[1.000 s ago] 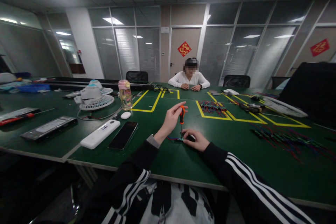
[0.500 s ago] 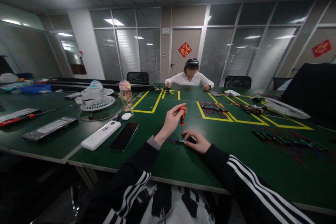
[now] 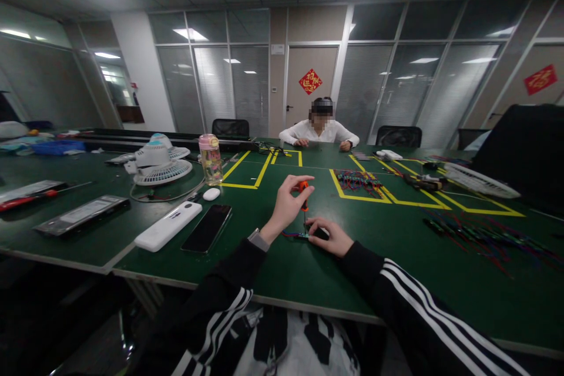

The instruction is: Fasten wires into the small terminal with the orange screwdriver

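Observation:
My left hand (image 3: 287, 204) pinches the orange handle of a small screwdriver (image 3: 304, 195) and holds it upright, tip down on a small dark part (image 3: 304, 235) with coloured wires on the green table (image 3: 273, 270). My right hand (image 3: 328, 235) lies over that part with its fingers curled round it, pressing it to the table. Both sleeves are black with white stripes.
A black phone (image 3: 207, 227), a white power bank (image 3: 168, 224) and a white mouse (image 3: 211, 194) lie to the left. Further left are a white fan (image 3: 158, 165) and a pink-capped bottle (image 3: 210, 158). Bundles of coloured wires (image 3: 484, 235) spread at right. A person in white (image 3: 321, 129) sits opposite.
My left fingers have shifted round the screwdriver handle, which stays upright on the part. The person opposite has moved their hands on the table.

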A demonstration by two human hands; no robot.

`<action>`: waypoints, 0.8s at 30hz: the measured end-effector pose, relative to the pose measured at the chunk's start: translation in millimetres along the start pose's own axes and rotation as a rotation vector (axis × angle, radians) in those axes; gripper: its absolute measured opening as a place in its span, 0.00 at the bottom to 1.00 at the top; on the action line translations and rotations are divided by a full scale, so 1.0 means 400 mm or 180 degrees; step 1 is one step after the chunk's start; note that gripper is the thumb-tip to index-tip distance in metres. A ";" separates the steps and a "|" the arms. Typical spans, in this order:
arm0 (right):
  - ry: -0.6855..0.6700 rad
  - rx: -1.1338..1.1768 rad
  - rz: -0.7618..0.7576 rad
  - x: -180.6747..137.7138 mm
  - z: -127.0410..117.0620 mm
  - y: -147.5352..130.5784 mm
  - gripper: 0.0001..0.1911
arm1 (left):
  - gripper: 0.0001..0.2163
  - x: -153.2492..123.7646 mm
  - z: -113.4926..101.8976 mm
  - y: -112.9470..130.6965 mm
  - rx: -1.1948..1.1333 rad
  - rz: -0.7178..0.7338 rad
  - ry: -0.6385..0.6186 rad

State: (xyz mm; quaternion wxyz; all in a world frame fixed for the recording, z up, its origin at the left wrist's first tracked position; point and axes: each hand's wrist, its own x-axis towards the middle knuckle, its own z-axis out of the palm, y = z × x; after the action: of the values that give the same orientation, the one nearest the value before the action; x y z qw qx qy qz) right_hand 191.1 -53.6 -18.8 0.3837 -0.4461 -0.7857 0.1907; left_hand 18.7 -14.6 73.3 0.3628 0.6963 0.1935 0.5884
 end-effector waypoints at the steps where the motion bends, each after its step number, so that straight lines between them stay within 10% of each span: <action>1: 0.0007 0.0001 0.0006 0.000 0.000 0.000 0.04 | 0.11 -0.002 0.000 0.003 0.0112 0.0074 0.0038; 24: -0.0045 0.0055 0.0058 0.000 -0.001 -0.004 0.04 | 0.13 0.001 0.000 -0.009 0.0002 -0.0089 0.0051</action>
State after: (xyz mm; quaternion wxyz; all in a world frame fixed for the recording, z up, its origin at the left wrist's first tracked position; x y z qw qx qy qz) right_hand 190.4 -54.5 -17.7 0.3802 -0.4486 -0.7826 0.2041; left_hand 19.2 -12.0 70.9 0.3691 0.6889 0.2063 0.5888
